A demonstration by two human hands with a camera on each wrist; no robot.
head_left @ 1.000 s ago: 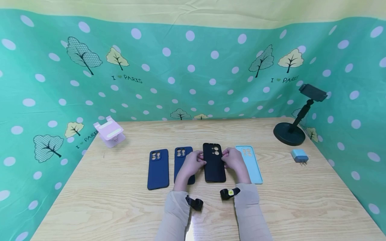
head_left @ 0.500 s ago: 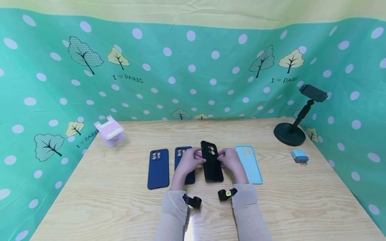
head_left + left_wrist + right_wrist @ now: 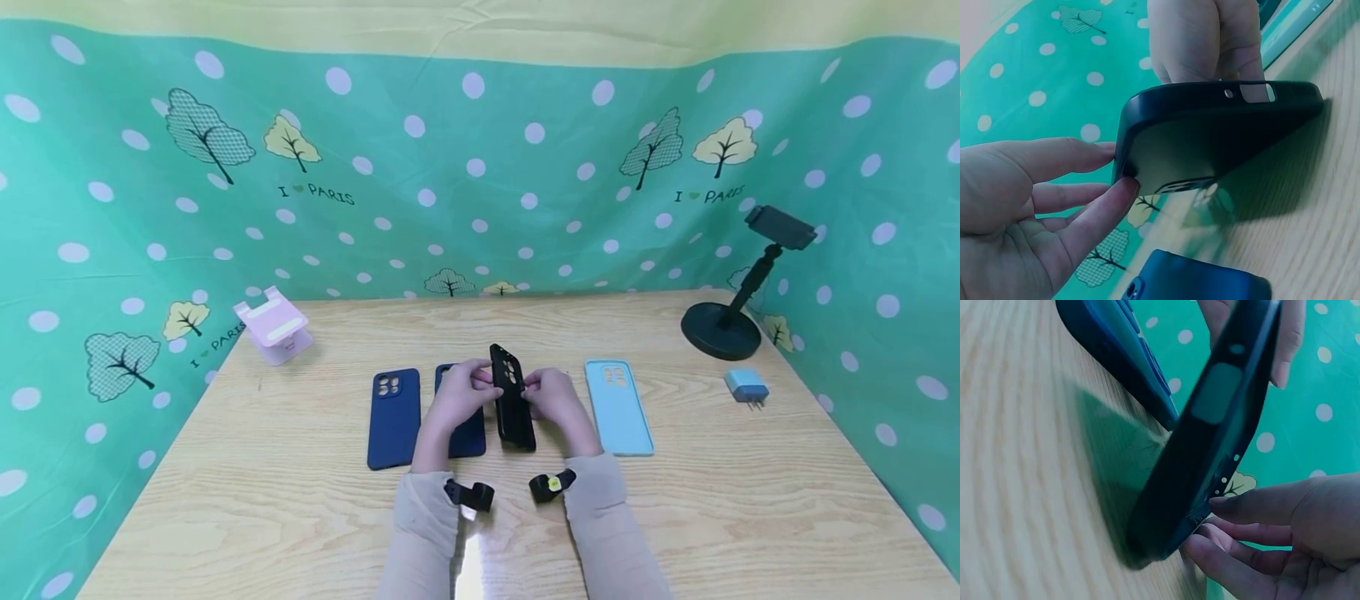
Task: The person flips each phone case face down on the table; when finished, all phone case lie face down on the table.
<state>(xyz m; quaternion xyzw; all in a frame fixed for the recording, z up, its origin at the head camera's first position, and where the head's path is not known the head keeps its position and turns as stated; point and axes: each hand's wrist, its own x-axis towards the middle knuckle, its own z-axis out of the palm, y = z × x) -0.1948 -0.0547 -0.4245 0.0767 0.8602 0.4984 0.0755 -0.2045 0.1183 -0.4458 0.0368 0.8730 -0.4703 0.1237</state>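
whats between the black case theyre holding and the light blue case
Apart from the right hand holding the black phone case, only bare wooden table lies before the light blue phone case, seen in the head view.

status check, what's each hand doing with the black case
Left hand and right hand both pinch the black case, tipped up on its long edge. Dark blue case lies close on the left, light blue case on the right.

Bright, even light — soft shadows, wrist views blurred close-up.
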